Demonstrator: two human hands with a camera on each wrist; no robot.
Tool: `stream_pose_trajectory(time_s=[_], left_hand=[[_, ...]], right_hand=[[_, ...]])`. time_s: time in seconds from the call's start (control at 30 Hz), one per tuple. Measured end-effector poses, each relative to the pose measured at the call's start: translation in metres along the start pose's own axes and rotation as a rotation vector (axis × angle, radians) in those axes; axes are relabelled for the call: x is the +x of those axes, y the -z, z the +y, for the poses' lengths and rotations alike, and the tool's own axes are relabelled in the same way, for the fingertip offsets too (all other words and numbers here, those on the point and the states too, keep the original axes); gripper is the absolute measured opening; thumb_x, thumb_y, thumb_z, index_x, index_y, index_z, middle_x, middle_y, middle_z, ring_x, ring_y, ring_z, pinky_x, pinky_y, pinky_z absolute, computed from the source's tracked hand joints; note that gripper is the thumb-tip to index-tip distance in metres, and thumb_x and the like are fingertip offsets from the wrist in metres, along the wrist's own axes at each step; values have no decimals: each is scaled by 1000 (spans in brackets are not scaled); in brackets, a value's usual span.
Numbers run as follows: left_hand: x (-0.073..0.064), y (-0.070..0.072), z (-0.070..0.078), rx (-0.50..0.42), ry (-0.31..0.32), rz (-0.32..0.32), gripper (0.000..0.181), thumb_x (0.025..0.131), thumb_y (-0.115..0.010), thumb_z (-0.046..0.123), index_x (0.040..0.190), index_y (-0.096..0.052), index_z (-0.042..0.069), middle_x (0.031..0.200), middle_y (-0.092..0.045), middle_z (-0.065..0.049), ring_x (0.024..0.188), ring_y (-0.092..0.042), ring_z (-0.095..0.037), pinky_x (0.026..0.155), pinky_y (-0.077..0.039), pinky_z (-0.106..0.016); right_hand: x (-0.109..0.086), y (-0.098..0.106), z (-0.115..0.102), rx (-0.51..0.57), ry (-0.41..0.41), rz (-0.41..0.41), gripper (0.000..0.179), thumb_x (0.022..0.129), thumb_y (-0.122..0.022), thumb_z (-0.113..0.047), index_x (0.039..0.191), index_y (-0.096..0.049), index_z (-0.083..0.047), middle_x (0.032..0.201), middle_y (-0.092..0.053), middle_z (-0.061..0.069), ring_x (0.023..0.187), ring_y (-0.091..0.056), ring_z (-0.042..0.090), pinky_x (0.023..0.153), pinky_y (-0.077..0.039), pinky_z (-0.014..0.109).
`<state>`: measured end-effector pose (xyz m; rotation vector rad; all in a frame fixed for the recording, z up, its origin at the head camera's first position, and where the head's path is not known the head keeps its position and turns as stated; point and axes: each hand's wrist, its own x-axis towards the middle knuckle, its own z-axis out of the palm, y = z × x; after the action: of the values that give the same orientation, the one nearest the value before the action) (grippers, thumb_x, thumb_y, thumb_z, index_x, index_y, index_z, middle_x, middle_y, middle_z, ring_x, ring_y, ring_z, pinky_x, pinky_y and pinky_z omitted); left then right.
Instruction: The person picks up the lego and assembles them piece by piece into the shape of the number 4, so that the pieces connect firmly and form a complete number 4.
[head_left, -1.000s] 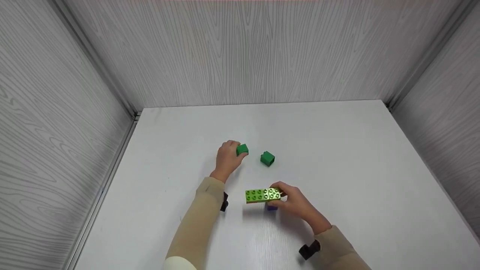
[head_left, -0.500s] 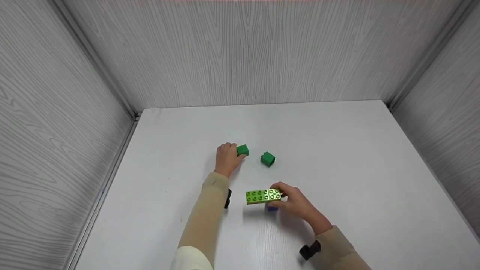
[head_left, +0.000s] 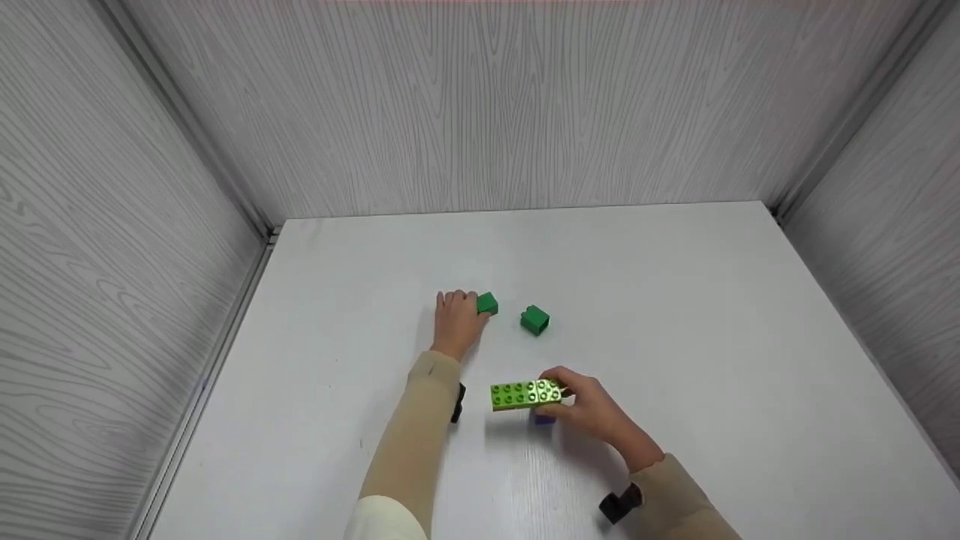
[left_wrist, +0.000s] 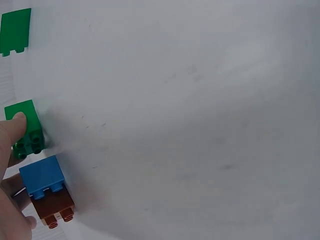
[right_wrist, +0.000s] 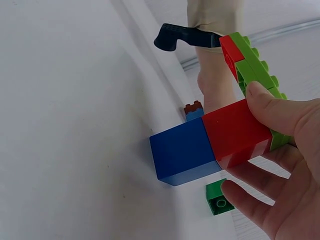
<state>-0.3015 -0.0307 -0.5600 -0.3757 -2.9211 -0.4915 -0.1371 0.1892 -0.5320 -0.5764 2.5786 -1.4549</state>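
My left hand [head_left: 456, 326] is at the middle of the table, its thumb pressed on a green toy brick [left_wrist: 31, 122] and a finger curled behind it. A joined blue and brown brick pair [left_wrist: 44, 177] lies against the other fingers of that hand, mostly hidden from the head view. Nearer to me, my right hand [head_left: 592, 411] grips a brick assembly [head_left: 517, 394]. Lime-green bricks run across its top; beneath are a red brick [right_wrist: 235, 132] and a blue brick [right_wrist: 182, 150], pinched at the red part. Another red brick [right_wrist: 231, 52] sits under the lime row's far end.
A second green brick [head_left: 535, 320] lies on its side on the white table [head_left: 675, 315], right of my left hand. Pale wood-grain panels [head_left: 480, 105] stand at the back and on both sides. A black wrist mount [head_left: 619, 504] sticks out from the right sleeve.
My left hand has shifted slightly toward me, its fingers lower around the green brick, and the forearm has swung right. The right hand and its brick assembly stay almost in place.
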Motion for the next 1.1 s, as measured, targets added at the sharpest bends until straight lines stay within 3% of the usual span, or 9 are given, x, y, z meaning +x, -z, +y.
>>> stream_pose_trajectory(time_s=[0.17, 0.3, 0.67, 0.8, 1.1], left_hand=[[-3, 3, 2, -44, -21, 17, 38, 87, -66, 26, 113, -60, -1, 109, -59, -17, 109, -50, -33, 107, -22, -50], [-6, 8, 4, -50, -73, 66, 35, 87, -66, 23, 113, -60, -1, 109, -60, -15, 111, -51, -30, 107, -23, -48], [-21, 11, 6, 59, -252, 253, 28, 85, -68, 17, 105, -62, -2, 98, -62, -14, 99, -57, -28, 98, -38, -40], [-31, 12, 6, -18, -274, 319, 29, 84, -70, 16, 105, -62, -2, 99, -62, -13, 96, -58, -25, 90, -45, -36], [-55, 24, 8, -206, -234, 310, 37, 79, -75, 15, 110, -61, 1, 102, -60, -10, 96, -58, -19, 85, -48, -30]], right_hand=[[-1, 0, 2, -5, 20, -5, 34, 81, -73, -27, 110, -58, -18, 99, -61, -8, 87, -56, 13, 79, -47, 35], [0, 0, 1, -4, 11, -11, 35, 81, -72, -28, 111, -58, -18, 99, -61, -9, 87, -55, 13, 79, -47, 35], [0, 0, -1, -9, -12, -9, 35, 81, -72, -26, 112, -57, -19, 100, -60, -7, 87, -54, 14, 79, -46, 36], [0, -1, -1, -9, -19, -7, 36, 81, -72, -28, 112, -57, -19, 99, -60, -8, 87, -54, 14, 79, -46, 35], [-1, 0, -1, -15, -10, -4, 34, 81, -72, -31, 111, -58, -20, 98, -60, -9, 87, -55, 14, 79, -47, 37]])
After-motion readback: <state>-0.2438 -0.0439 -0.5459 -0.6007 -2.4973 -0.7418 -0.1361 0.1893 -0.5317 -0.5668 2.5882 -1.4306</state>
